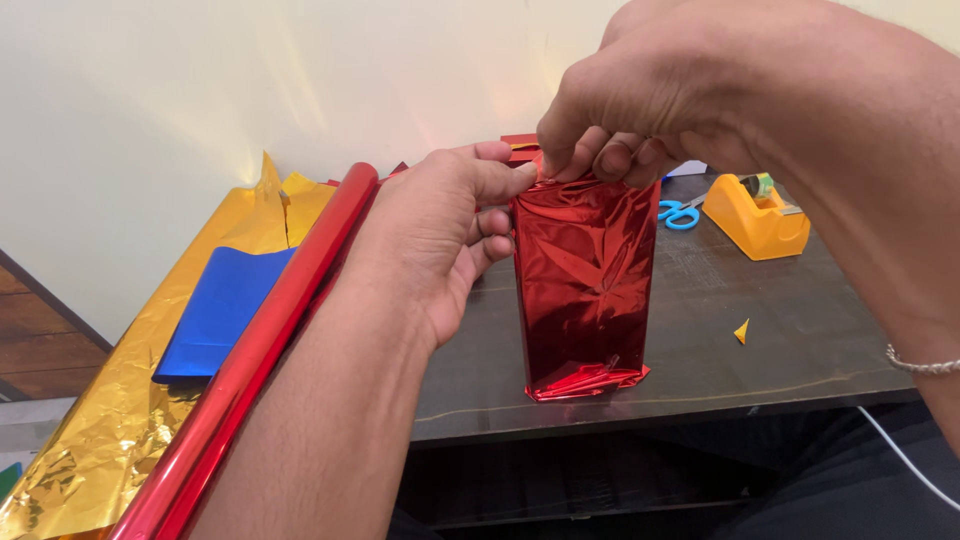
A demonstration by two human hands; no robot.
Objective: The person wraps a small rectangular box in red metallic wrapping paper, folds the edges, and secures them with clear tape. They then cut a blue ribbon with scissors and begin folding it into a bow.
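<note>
A tall box wrapped in shiny red foil (583, 290) stands upright on the dark wooden table (700, 330). My left hand (440, 235) is at the box's upper left, thumb and fingers pinching the foil at the top edge. My right hand (650, 100) reaches over from above and pinches the same top edge of the foil, next to the left thumb. A thin silver bracelet (920, 365) is on my right wrist.
A red foil roll (265, 335) leans diagonally at the left, over gold foil sheets (110, 430) and a folded blue sheet (225, 310). An orange tape dispenser (755, 215) and blue-handled scissors (680, 213) sit at the back right. A small yellow scrap (741, 331) lies on the table.
</note>
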